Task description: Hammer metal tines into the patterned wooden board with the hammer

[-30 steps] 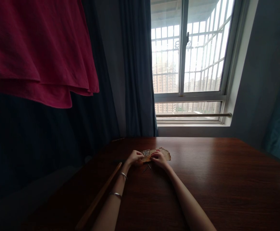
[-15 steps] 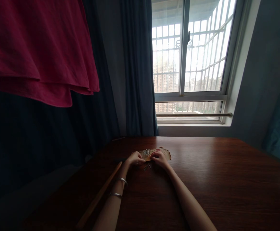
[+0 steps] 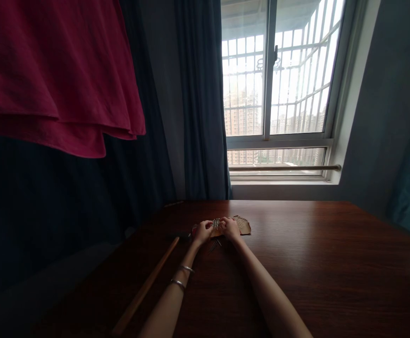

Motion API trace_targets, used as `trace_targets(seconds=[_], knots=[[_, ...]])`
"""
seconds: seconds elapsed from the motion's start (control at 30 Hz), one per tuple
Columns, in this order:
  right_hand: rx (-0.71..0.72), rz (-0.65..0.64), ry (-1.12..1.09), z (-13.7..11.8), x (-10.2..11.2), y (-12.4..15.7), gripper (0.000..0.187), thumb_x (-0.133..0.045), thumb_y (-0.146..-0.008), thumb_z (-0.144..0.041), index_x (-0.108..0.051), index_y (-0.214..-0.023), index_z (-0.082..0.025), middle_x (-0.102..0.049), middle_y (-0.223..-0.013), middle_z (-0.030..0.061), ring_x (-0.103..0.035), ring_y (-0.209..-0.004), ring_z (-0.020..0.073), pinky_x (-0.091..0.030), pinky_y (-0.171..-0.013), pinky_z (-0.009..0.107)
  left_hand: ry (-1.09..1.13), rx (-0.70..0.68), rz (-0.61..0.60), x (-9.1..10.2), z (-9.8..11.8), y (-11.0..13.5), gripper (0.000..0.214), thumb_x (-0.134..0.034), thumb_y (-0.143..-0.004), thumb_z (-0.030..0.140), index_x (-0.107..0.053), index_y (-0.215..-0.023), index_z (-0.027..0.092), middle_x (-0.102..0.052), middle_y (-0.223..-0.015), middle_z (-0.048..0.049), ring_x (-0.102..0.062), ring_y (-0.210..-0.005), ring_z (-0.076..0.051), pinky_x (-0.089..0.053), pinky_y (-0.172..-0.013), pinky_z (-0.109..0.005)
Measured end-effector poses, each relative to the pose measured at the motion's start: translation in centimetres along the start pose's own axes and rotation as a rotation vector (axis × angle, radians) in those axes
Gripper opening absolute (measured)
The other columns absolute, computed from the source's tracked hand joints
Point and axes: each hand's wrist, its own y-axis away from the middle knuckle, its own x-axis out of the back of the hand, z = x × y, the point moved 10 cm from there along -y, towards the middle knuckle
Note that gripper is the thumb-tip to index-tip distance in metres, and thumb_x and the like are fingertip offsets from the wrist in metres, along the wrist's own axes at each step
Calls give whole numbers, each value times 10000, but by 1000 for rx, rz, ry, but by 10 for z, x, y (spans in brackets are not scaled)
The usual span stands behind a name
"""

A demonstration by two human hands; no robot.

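A tan flat piece (image 3: 244, 226) with a rounded right end and rows of small dark dots lies on the table. Small shiny bits (image 3: 216, 223) stand in a cluster at its middle. My left hand (image 3: 203, 231) rests at its left part, thumb and fingers pinched beside the cluster. On the other side of the cluster, my right hand (image 3: 230, 227) lies over the piece with its fingers bent and closed. What either hand pinches is too small to make out. A few thin sticks (image 3: 216, 244) lie on the table just in front of the piece.
A long wooden stick (image 3: 148, 284) lies on the brown table (image 3: 313, 263) left of my left forearm. Dark blue curtains (image 3: 203, 108) and a barred window (image 3: 271, 94) are behind the table. A pink cloth (image 3: 60, 70) hangs at upper left.
My left hand has shifted slightly right and up, closer to the shiny bits. My right hand has moved a little left and now covers more of the piece's middle.
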Motion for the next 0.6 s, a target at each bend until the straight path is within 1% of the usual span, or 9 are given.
trace_targets(seconds=[0.1,0.13,0.33,0.5,0.6], knots=[[-46,19,58,0,-1,5,206,-524,-812,-302,-696,-913,-255,-643,-947,73,-529,-919,209,-368,-777,281,8,-76,10,-3,0,-3,213,-570,-735,92,-685,-911,128,-693,-904,-57,-625,-809,-135,-477,-758,-231],[-58,25,71,0,-1,6,200,-526,-810,-306,-694,-909,-261,-635,-961,73,-520,-928,216,-367,-766,286,8,-82,13,-4,-1,-4,217,-563,-733,80,-687,-905,128,-693,-909,-59,-625,-811,-134,-477,-763,-232],[-107,65,97,2,-1,8,187,-514,-819,-295,-687,-884,-270,-615,-971,76,-501,-914,222,-365,-732,301,-15,-50,10,-8,-5,-7,240,-541,-740,52,-697,-907,127,-697,-925,-63,-629,-812,-123,-474,-781,-219],[-95,132,65,2,2,9,178,-509,-822,-275,-684,-848,-264,-616,-928,82,-506,-864,211,-368,-719,297,-39,-24,-11,-9,-5,-6,228,-554,-742,59,-701,-901,130,-697,-942,-64,-631,-839,-130,-474,-792,-221],[-74,181,25,1,5,12,167,-513,-815,-262,-680,-806,-267,-617,-863,67,-507,-822,194,-372,-694,279,-41,-21,-8,-8,-4,-6,233,-554,-743,56,-701,-908,131,-694,-960,-69,-629,-858,-132,-469,-807,-223]])
